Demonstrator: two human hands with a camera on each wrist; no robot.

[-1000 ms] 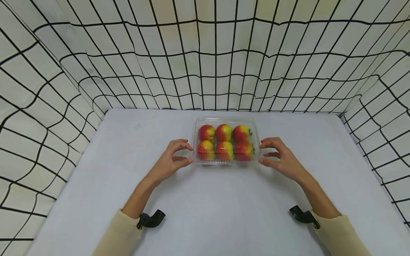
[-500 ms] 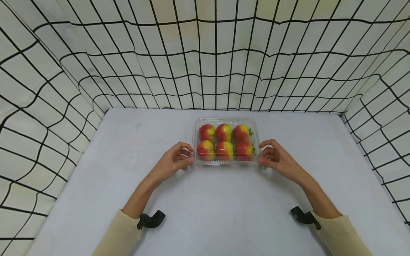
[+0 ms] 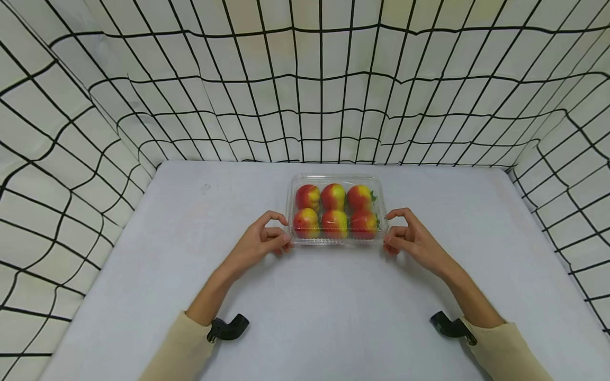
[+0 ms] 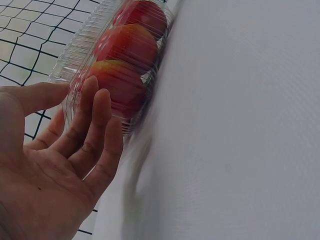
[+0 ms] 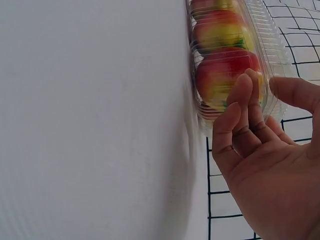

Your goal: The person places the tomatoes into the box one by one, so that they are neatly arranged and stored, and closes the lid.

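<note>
A clear plastic clamshell box (image 3: 335, 242) lies closed on the white table, holding several red-and-yellow fruits (image 3: 307, 223) that look like peaches in two rows. My left hand (image 3: 261, 241) pinches its near left corner with the thumb and lower fingers, while the index finger touches the left side. At the near right corner my right hand (image 3: 414, 243) does the same. In the left wrist view the thumb meets the ribbed rim (image 4: 82, 45) and the fingers lie along the wall. The right wrist view has the thumb at the box's edge (image 5: 272, 70), fingers in front of the fruit.
The white tabletop (image 3: 333, 312) stretches around the box to both sides and toward me. Black netting (image 3: 321, 95) over pale walls closes off the back and sides. Each sleeve (image 3: 178, 344) carries a black wrist mount (image 3: 229, 327).
The fingers of both hands have drawn in onto the near corners of the box, and the lower fingers have curled in by the thumbs. The box stays in place.
</note>
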